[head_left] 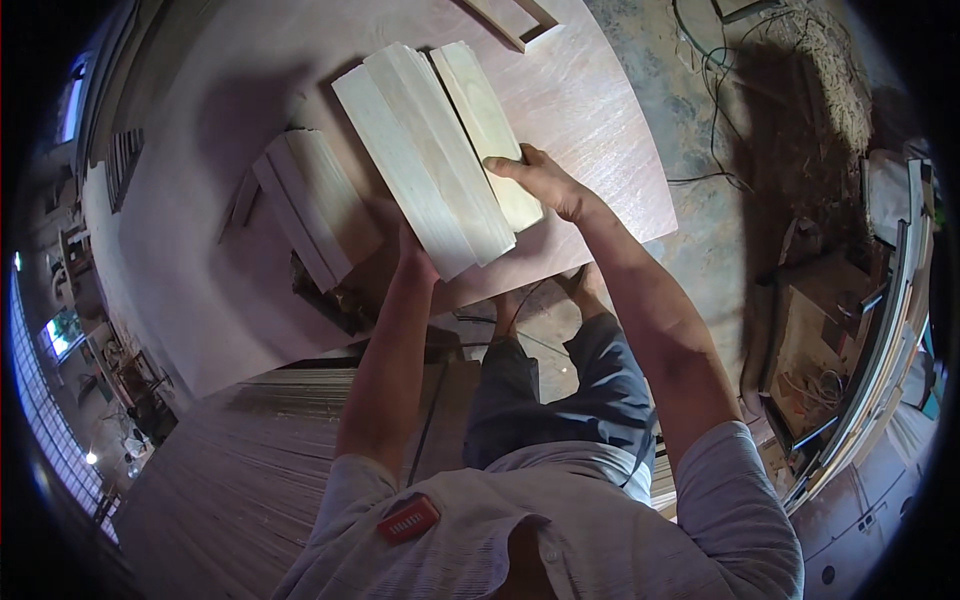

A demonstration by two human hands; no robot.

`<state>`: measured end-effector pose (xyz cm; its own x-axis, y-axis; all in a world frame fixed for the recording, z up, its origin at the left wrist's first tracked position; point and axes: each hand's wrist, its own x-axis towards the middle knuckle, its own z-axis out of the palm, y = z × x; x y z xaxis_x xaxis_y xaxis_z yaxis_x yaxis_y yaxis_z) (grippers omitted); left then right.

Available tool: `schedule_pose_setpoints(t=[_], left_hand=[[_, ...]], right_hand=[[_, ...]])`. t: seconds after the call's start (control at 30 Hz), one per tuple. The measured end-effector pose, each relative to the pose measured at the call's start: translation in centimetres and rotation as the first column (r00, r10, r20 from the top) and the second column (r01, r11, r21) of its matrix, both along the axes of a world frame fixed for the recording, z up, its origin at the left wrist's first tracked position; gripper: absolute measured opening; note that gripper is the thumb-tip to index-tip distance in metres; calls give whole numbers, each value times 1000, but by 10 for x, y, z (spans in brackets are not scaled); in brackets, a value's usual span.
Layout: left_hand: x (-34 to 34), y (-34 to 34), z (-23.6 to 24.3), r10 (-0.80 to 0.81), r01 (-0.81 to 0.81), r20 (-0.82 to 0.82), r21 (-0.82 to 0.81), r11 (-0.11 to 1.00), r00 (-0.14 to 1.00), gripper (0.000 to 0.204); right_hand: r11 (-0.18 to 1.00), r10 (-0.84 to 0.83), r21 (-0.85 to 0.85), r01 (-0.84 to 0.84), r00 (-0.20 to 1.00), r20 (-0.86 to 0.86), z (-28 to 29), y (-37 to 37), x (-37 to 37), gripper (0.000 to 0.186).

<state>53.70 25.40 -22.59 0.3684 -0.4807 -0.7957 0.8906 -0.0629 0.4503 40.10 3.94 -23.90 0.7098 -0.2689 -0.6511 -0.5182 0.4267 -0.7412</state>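
Observation:
A stack of pale wooden boards (425,160) is held tilted over a large light plywood sheet. Beside its right edge lies a shorter, yellower wooden piece (488,130), with a narrow dark gap between the two. My right hand (545,184) is closed on this piece, thumb on top and the other fingers round its outer edge. At the near left corner of the stack, my left hand (417,255) grips from the side and below; most of its fingers are hidden by the boards. Left of the held stack rests another pile of wooden boards (322,200).
The plywood sheet (590,120) spreads under the boards, with a wooden frame piece (490,20) at its far edge. Stacked panels (235,460) stand at the near left. Cables (715,90) trail over the floor on the right, near a wooden crate (810,350).

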Motion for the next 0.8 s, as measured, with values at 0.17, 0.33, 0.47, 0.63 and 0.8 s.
schedule_pose_setpoints(t=[0.17, 0.33, 0.47, 0.63, 0.8], left_hand=[[4, 4, -12, -24, 28, 65, -71, 997, 998, 72], [2, 7, -11, 70, -90, -134, -150, 984, 989, 71], [4, 3, -9, -51, 55, 30, -189, 980, 998, 70], [-3, -4, -1, 11, -12, -7, -153, 988, 1000, 70], [1, 6, -7, 72, -74, -21, -180, 981, 997, 68]], right_hand=[[998, -63, 30, 59, 985, 158, 6, -1, 1, 116], [979, 3, -204, -17, 998, -68, 13, 6, 2, 123], [984, -4, -181, 3, 1000, -4, 1, 6, 0, 124], [997, -55, -51, 64, 985, 161, -4, 2, -2, 113], [966, -214, 196, 169, 947, 239, 11, 1, -16, 100]])
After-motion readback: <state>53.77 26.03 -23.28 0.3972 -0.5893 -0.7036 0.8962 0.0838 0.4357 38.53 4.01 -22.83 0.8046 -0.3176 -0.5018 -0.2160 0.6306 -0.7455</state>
